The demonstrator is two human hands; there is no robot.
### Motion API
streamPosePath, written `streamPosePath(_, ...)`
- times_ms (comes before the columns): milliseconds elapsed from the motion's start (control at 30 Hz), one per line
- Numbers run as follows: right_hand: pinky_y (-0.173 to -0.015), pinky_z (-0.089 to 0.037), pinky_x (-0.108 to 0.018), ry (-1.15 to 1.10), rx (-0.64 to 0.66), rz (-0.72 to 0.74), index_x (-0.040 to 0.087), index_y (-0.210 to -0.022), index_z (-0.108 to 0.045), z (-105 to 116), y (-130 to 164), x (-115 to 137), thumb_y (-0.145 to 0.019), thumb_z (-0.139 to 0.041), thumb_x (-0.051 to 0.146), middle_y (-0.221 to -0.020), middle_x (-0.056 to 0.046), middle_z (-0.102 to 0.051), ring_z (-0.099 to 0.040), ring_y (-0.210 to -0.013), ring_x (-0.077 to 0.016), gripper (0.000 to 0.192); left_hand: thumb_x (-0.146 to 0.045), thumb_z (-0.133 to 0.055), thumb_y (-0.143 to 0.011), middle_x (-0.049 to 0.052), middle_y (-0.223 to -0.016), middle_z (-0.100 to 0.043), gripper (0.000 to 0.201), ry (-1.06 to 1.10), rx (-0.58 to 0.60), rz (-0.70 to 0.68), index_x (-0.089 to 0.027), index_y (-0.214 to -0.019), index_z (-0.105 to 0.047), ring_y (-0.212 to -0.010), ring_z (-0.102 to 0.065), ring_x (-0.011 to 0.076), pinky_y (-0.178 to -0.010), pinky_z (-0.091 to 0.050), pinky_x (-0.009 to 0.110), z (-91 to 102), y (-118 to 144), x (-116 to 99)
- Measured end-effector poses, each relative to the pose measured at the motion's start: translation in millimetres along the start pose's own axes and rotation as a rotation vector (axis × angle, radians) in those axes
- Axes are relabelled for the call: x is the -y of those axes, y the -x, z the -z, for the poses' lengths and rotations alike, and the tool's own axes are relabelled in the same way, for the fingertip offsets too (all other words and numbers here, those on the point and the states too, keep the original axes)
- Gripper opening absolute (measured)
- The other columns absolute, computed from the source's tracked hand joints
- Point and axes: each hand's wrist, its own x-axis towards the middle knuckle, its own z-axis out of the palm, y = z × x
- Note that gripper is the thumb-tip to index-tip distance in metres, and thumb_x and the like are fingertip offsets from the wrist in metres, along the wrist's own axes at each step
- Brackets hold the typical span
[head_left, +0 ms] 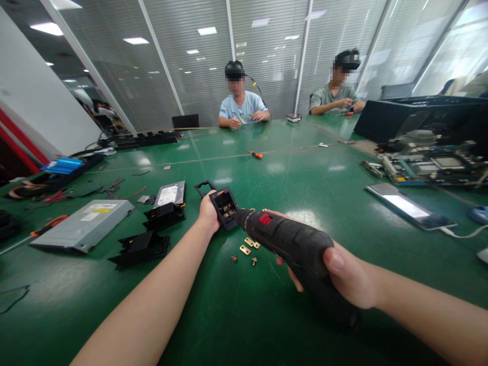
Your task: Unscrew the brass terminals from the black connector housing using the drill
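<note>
A lane lies open over the worktop (324,175) between the box (230,222) and phone (404,203), with a screwdriver (256,155) beyond. Brackets (139,250), a hard disk (168,195) and a drive (87,226) obstruct the left; a circuit board (438,165) the right. Plates (245,249) and screws (254,261) lie near the drill (285,236).

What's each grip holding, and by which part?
Left grip: black housing, by its left side. Right grip: black power drill, by the handle, just below the body.

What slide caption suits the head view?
Left hand holds a black housing; right hand points a power drill at it.
</note>
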Motion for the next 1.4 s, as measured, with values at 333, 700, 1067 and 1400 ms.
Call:
streamPosePath(333,-0.057,-0.048,-0.028,-0.024,0.017,0.004,0.023,-0.171,-0.023,-3.9,-2.0,7.8,-0.09,-0.058,0.085,-0.109,-0.01,-0.064,-0.059,-0.067,-0.0161,0.108,-0.037,-0.05,-0.088,0.006,-0.064,-0.067,0.024,-0.008,0.011,0.003,-0.02,-0.08,-0.065,-0.054,-0.066,0.0236,-0.055,-0.056,0.036,0.7,-0.3,0.3)
streamPosePath(700,-0.054,-0.05,-0.029,-0.014,0.005,0.044,0.02,-0.17,-0.027,-1.6,-4.7,1.6,-0.087,-0.056,0.09,-0.099,-0.008,-0.065,-0.06,-0.063,-0.0173,0.112,-0.036,-0.051,-0.088,0.005,-0.064,-0.067,0.023,0.004,-0.001,-0.002,-0.02,-0.083,-0.067,-0.055,-0.066,0.024,-0.056,-0.057,0.036,1.2,-2.3,0.4)
streamPosePath(1067,-0.051,-0.048,-0.027,0.01,-0.015,0.056,0.018,-0.158,-0.043,0.5,-3.0,-1.2,-0.091,-0.048,0.09,-0.09,-0.006,-0.066,-0.062,-0.06,-0.018,0.098,-0.038,-0.052,-0.087,0.004,-0.066,-0.068,0.024,0.023,-0.011,-0.001,-0.021,-0.084,-0.068,-0.057,-0.067,0.024,-0.059,-0.058,0.038,2.1,-3.6,1.4)
streamPosePath(1400,-0.052,-0.05,-0.029,0.026,-0.001,0.051,0.019,-0.167,-0.031,1.2,-3.4,-0.1,-0.089,-0.05,0.092,-0.094,-0.008,-0.066,-0.063,-0.06,-0.0182,0.108,-0.036,-0.048,-0.087,0.008,-0.064,-0.069,0.027,-0.011,0.023,0.029,-0.018,-0.077,-0.067,-0.057,-0.067,0.0242,-0.058,-0.059,0.037,-2.6,4.1,-2.1)
